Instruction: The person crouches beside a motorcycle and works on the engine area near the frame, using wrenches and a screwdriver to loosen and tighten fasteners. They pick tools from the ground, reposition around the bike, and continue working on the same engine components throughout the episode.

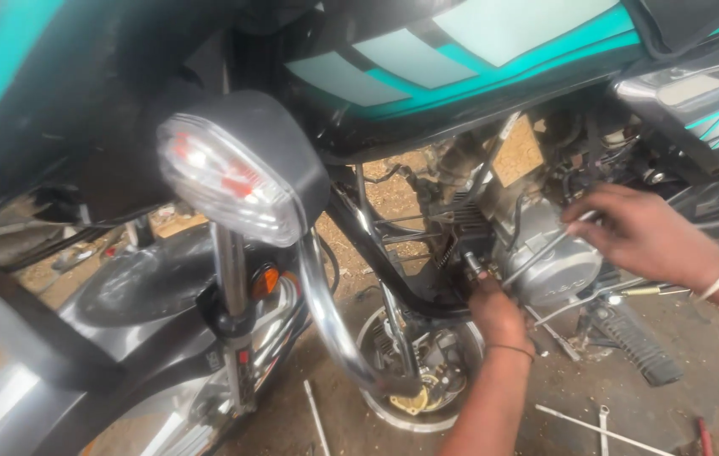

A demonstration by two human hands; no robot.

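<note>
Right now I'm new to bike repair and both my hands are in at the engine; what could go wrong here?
The left hand sits low by the engine and exhaust pipe; if they are warm, it may burn. The right hand holds a thin rod that could slip. Loose tools on the ground could trip you.

Probably an open-air repair workshop; a part-stripped motorcycle [427, 169] stands on dirt ground [714, 371] strewn with loose tools [600, 431].

Soft daylight, fairly bright on the dirt ground [697, 355]. The turn signal lens [224, 177] glares white and looks blurred up close; deep shadow sits under the tank [461, 59]. Edges slightly smeared.
</note>
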